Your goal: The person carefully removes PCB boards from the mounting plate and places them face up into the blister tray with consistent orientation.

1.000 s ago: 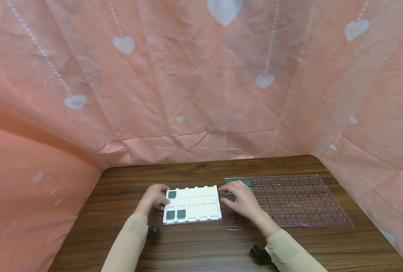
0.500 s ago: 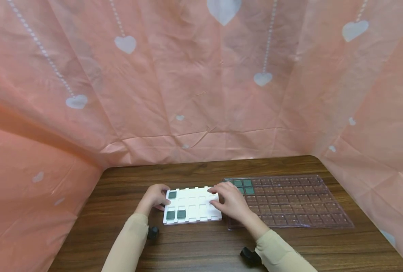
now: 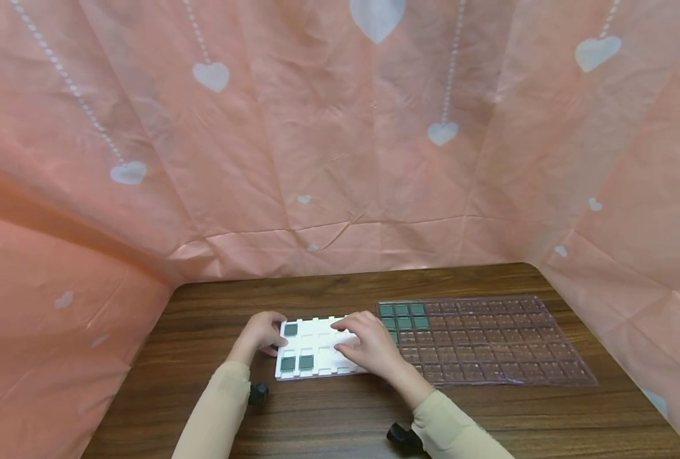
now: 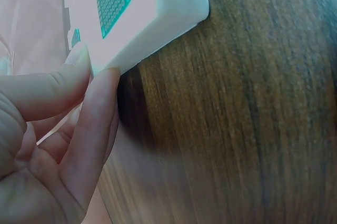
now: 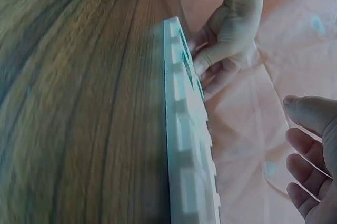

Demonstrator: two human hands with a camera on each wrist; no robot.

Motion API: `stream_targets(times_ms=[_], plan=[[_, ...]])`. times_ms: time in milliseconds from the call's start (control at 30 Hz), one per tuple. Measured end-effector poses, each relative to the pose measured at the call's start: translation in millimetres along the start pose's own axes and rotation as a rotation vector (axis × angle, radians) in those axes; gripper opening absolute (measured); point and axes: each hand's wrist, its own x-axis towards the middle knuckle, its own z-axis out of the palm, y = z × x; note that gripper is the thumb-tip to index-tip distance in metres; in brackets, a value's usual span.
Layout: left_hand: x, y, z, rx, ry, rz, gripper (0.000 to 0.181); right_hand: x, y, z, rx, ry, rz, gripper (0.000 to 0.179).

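A white plastic tray (image 3: 324,346) with rows of pockets lies on the table in the head view. Three green square chips sit in it: one chip (image 3: 291,329) at the far left corner, and two along the near edge, the second being this chip (image 3: 306,361). My left hand (image 3: 264,331) pinches the tray's left edge between thumb and fingers; the left wrist view shows that grip close up. Above the tray's right part is my right hand (image 3: 369,344), thumb and fingers apart. Nothing shows between those fingers in the right wrist view.
To the right lies a clear plastic blister tray (image 3: 489,338) with many square pockets. Several green chips (image 3: 403,310) fill its far left corner. Brown wood table (image 3: 317,421) surrounds both trays. A pink curtain (image 3: 340,159) with white hearts hangs behind and at the sides.
My right hand has moved left, from the blister tray's left edge to above the white tray, uncovering more chips in the blister tray. The left hand and the white tray have stayed put.
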Motion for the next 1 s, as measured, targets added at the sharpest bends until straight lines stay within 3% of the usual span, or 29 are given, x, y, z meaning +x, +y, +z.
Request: stream_targets(times_ms=[200, 800, 1000], plan=[[-0.4, 0.5, 0.8, -0.002, 0.004, -0.004, 0.057, 1.9, -5, 11, -0.017, -0.05, 0.018, 0.038], [-0.6, 1.4, 0.6, -0.004, 0.006, -0.003, 0.056, 4.3, -21, 33, -0.077, -0.12, -0.066, 0.043], [0.8, 0.0, 0.1, -0.008, 0.006, -0.001, 0.056, 7.8, -27, 37, -0.115, -0.214, -0.011, 0.043]])
